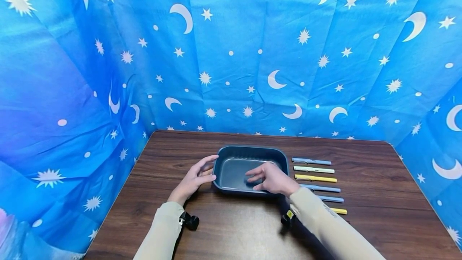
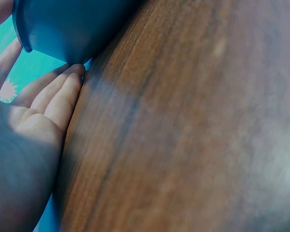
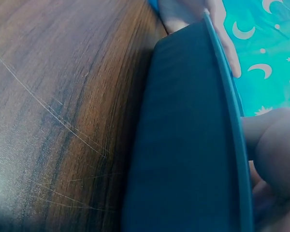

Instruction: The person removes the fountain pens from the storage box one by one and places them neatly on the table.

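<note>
A dark blue-grey rectangular tray with raised walls stands on the wooden table; no object shows on the visible part of its floor. My left hand is at its left end, thumb and fingers apart. In the left wrist view, the fairly straight fingers of that hand reach the tray's lower side. My right hand reaches over the near wall into the tray, fingers slightly bent and spread, nothing visible between them. In the right wrist view the tray wall hides most of those fingers.
To the right of the tray several capped pens lie in a column, among them a blue pen, a pale green pen and a yellow pen. My right forearm partly covers the nearer ones. A blue moon-and-star cloth hangs behind the table.
</note>
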